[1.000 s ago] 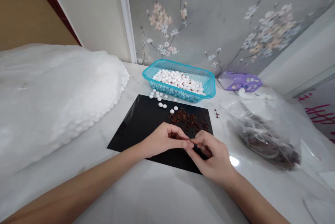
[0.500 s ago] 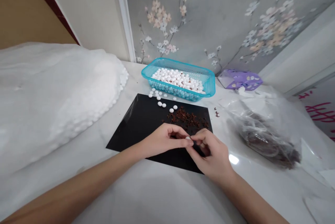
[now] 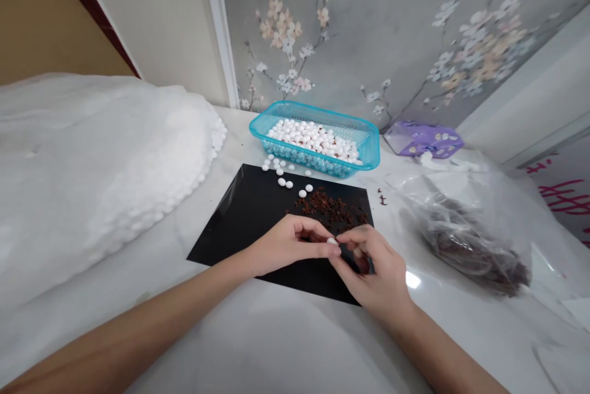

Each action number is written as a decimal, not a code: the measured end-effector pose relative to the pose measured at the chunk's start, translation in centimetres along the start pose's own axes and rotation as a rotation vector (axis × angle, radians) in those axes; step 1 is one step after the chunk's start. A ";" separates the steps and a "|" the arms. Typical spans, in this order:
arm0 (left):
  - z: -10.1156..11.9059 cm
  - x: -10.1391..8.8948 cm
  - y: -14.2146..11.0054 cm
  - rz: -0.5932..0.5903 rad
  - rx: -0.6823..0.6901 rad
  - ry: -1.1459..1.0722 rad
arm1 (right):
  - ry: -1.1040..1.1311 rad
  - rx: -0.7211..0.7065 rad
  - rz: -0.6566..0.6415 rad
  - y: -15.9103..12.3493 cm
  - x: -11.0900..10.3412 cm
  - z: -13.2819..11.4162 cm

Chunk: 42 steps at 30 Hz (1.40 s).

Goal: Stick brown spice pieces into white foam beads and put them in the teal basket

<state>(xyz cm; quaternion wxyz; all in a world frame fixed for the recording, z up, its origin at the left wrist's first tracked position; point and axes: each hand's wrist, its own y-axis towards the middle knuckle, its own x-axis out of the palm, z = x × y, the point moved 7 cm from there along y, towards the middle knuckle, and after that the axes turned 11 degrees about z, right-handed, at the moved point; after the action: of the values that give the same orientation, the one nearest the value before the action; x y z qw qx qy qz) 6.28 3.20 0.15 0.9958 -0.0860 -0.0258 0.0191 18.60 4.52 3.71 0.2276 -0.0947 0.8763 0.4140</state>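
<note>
Between the thumb and fingertips of my left hand [image 3: 290, 245] sits a small white ball [image 3: 331, 241]. My right hand [image 3: 375, 265] is closed beside it, its fingertips at the ball's right side; whatever they pinch is too small to make out. Both hands are over the front right of a black mat [image 3: 239, 222]. Just beyond them lies a loose heap of small reddish-brown pieces [image 3: 329, 206]. A few white balls [image 3: 302, 193] rest on the mat left of the heap.
Behind the mat stands a blue plastic basket [image 3: 271, 114] of white balls, some with brown bits. A large bag of white balls [image 3: 115, 166] fills the left. On the right lie a clear bag of dark brown pieces [image 3: 470, 240] and a purple packet [image 3: 424, 139].
The white ball, hidden at first, now shows between my left fingertips. My right fingers have shifted slightly at its right side. The heap and basket look the same.
</note>
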 end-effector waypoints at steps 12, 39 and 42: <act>3.7 -1.5 -1.7 0.221 0.556 0.686 | -0.102 0.182 0.278 7.7 -0.2 4.0; 3.3 -8.7 0.5 0.713 0.433 1.133 | -0.168 0.181 -0.144 -0.5 1.4 1.6; 3.7 -7.6 0.4 0.667 0.502 1.136 | -0.102 0.209 -0.123 -0.5 1.1 1.8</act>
<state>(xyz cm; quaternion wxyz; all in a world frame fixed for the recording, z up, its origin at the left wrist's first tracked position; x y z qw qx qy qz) -1.54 3.88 3.34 0.7858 0.1464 0.5311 0.2811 18.36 5.58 1.84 0.3057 -0.1027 0.8945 0.3097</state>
